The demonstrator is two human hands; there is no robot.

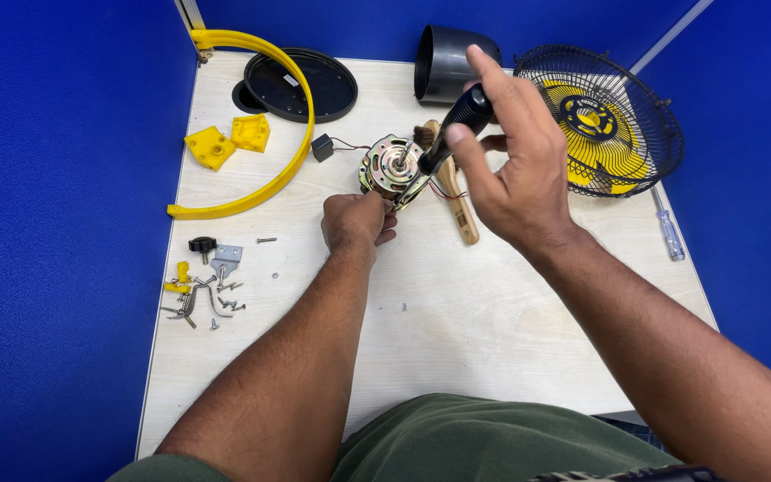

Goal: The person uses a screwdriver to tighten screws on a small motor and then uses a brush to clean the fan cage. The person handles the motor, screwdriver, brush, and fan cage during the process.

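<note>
The left hand (354, 220) is curled shut against the near side of the motor (392, 167), fingers pressed to its metal body, steadying it on the counter (457, 312). The motor sits near the middle of the counter's far half, shaft pointing up, with thin wires running to a small black block (322, 146) at its left.

The right hand (512, 156) is wrapped around the black handle of a screwdriver (453, 129), thumb and fingers closed on the grip, index finger stretched up along it. The tool slants down to the left, its tip at the motor's near right edge; the exact contact point is too small to tell.

A wooden brush (459, 205) lies just behind the motor, partly under the right hand. Farther off are a black housing (443, 62), a wire guard (613, 125) with a yellow blade inside, a second screwdriver (668, 230), a yellow ring piece (292, 147), a black disc (305, 85), two yellow blocks (229, 140), and loose screws (207, 299) at the left edge.
</note>
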